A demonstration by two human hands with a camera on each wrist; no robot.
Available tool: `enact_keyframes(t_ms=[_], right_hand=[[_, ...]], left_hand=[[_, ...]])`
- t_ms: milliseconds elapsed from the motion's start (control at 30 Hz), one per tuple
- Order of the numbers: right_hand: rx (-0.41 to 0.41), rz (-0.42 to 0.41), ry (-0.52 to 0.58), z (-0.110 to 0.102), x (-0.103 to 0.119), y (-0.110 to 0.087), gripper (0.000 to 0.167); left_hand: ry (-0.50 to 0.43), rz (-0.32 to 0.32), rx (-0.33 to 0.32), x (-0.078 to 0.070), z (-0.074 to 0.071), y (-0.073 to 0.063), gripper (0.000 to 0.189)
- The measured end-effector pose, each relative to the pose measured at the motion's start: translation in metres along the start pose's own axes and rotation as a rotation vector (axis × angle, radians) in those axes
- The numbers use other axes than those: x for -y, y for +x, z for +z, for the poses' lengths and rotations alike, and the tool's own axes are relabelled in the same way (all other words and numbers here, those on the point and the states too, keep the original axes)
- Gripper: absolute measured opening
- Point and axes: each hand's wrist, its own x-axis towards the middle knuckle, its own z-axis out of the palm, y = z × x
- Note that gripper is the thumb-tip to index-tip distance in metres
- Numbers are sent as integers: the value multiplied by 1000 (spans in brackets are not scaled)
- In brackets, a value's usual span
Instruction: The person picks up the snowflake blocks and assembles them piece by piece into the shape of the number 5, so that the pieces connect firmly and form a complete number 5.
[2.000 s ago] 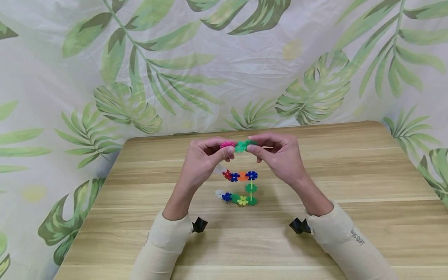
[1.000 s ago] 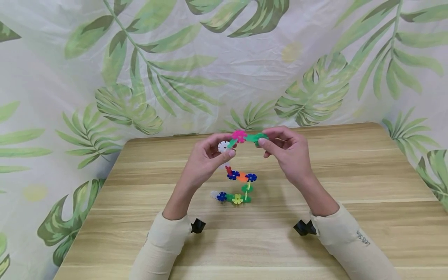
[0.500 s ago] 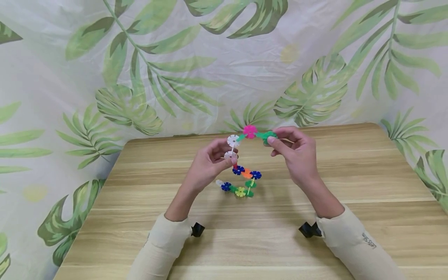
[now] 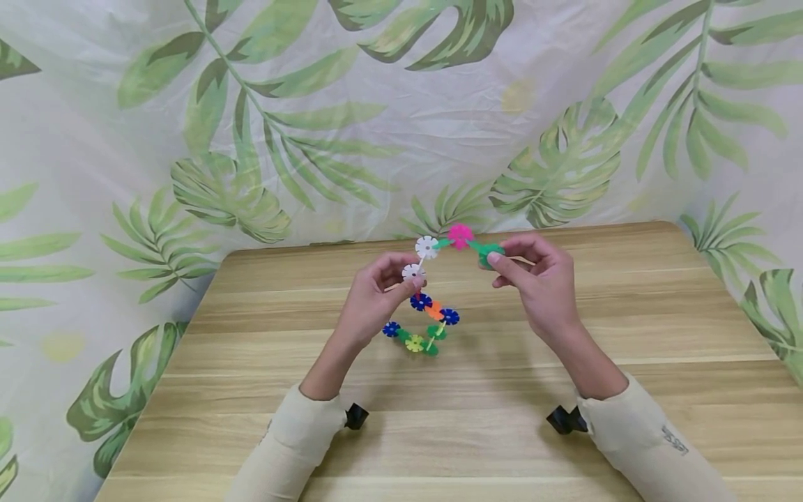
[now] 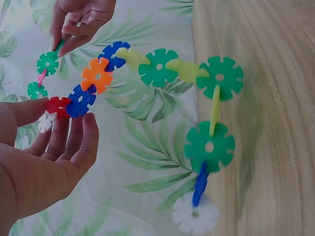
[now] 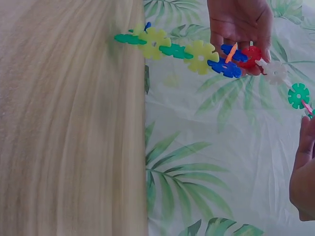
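A chain of interlocking plastic notched discs point(image 4: 461, 236), in many colours, hangs between both hands above the table. My left hand point(image 4: 379, 296) pinches it around a white disc point(image 4: 412, 272) and a red disc point(image 5: 58, 106), thumb against fingers. My right hand point(image 4: 546, 286) pinches the green disc point(image 4: 491, 255) at the upper end. From the left hand the lower part runs down through blue, orange, yellow and green discs in a zigzag. A white disc point(image 5: 195, 214) ends that part in the left wrist view.
The wooden table point(image 4: 489, 432) lies below the hands. A leaf-patterned cloth point(image 4: 339, 160) hangs behind it. Black camera mounts point(image 4: 356, 416) stick out from both sleeves.
Both hands have shifted apart, the right one rightward. The left hand has moved from near the pink disc down to the white and red discs. The chain's upper part now arches openly between them.
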Motion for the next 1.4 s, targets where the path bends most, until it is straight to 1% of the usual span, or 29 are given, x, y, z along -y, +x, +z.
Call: enact_keyframes(t_ms=[200, 367, 500, 667, 733, 800, 967, 1167, 1333, 1400], right_hand=[[17, 36, -24, -5, -2, -3, 21], [45, 59, -91, -11, -2, -6, 23], [88, 83, -204, -17, -1, -10, 25], [178, 152, -400, -26, 3, -16, 26], [226, 184, -464, -29, 4, -18, 29], [269, 209, -501, -33, 4, -19, 32], [349, 235, -547, -41, 4, -20, 33], [407, 224, -629, -44, 5, -17, 35], [425, 181, -725, -41, 12, -10, 38], [439, 187, -744, -40, 14, -7, 40]], left_hand=[[21, 26, -14, 0, 0, 1, 27], [26, 56, -27, 1, 0, 3, 24], [32, 77, -33, 1, 0, 4, 22], [84, 86, -20, 2, -2, 4, 20], [116, 81, -5, 3, -3, 4, 19], [139, 71, 16, 4, -4, 4, 18], [162, 43, 67, 4, -4, 6, 16], [194, 37, 109, 4, -3, 9, 15], [267, 45, 175, 5, -1, 13, 13], [305, 42, 211, 6, -1, 15, 13]])
